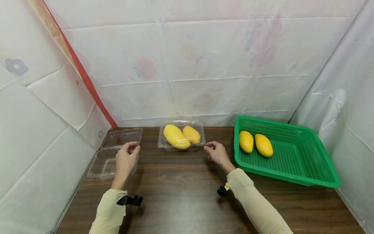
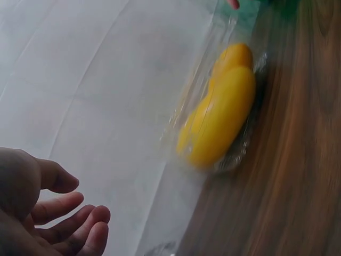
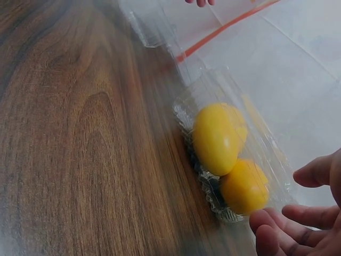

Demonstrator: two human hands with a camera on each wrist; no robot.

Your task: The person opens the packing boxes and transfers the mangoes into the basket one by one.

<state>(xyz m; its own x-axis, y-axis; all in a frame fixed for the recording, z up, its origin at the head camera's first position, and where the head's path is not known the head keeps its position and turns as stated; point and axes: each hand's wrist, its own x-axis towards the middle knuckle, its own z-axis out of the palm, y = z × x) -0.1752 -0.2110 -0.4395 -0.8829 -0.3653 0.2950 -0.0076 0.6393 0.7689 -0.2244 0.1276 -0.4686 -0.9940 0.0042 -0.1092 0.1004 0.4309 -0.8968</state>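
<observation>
Currently both grips hold nothing. Left grip [image 1: 127,159]: fingers loosely bent, near the open clear clamshell [image 1: 97,165]. Right grip [image 1: 218,153]: thumb and fingers apart, just beside the near right corner of the filled clamshell [image 1: 162,145]; contact unclear. Two mangoes [image 1: 174,134] lie inside, ahead of and between my grips; latch unreadable. Green basket [image 1: 314,159], two yellow mangoes [image 1: 264,145] inside: right of my right grip. Judgement: when seating the lid, I should press both near corners evenly, sparing the fruit.
</observation>
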